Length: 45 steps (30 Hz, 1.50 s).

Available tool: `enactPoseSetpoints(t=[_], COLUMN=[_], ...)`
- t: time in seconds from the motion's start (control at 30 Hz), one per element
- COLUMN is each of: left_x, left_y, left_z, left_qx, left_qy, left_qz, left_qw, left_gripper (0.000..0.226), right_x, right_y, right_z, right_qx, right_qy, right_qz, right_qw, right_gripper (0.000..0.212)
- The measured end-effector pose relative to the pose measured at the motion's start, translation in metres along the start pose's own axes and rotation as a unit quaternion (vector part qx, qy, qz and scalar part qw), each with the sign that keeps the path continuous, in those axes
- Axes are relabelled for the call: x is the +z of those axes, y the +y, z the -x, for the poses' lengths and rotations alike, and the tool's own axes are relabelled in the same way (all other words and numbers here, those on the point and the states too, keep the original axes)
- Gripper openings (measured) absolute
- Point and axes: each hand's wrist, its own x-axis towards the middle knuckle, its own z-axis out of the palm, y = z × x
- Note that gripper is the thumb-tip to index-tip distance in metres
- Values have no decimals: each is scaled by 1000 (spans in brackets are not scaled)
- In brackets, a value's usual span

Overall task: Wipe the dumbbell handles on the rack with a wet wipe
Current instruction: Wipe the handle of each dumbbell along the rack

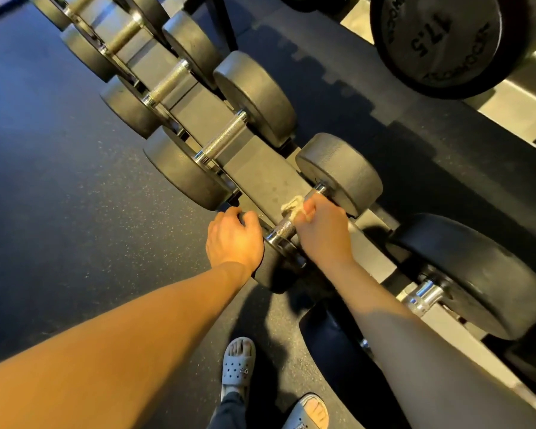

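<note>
A row of black dumbbells lies on a low rack (260, 168) that runs from top left to bottom right. My right hand (321, 230) grips the knurled chrome handle (283, 226) of the nearest dumbbell through a crumpled pale wet wipe (293, 205). The far head (341, 171) of that dumbbell is in plain sight. Fingers of my left hand (234, 238) curl over its near head (273, 270), which is mostly hidden. The neighbouring dumbbell's handle (222, 140) lies bare up and to the left.
Several more dumbbells continue up the rack toward the top left. A larger dumbbell (471, 274) sits to the right, and a 17.5 dumbbell (440, 41) rests on an upper shelf. Dark speckled rubber floor (75, 196) spreads to the left. My feet in grey clogs (237, 366) stand below.
</note>
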Motion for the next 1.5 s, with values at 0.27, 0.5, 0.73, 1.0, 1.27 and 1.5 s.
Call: enactPoseSetpoints(t=[0.27,0.5,0.73,1.0,1.27,1.5], left_x=[1,2,1,0,-1,-1], left_y=[-1,-2,-2,-1,2,2], left_z=[-1,-2,-3,-2,1,0], left_qx=[-4,4,9,14,10,11], left_qy=[5,3,9,8,13,13], left_qz=[-9,-4,-7,-11,-14,-12], left_qw=[1000,1000,1000,1000,1000,1000], left_gripper=[64,46,37,44,52,29], right_x=[4,28,31,28,18,20], right_y=[7,3,-4,5,13,9], right_z=[10,-19,-14,-1,-3,-18], right_qx=[214,328,272,308,287,351], right_qy=[-13,148,57,38,-93,25], right_qz=[-220,-419,-341,-384,-240,-349], right_qw=[952,834,898,870,923,869], right_gripper=[6,28,39,30,16,13])
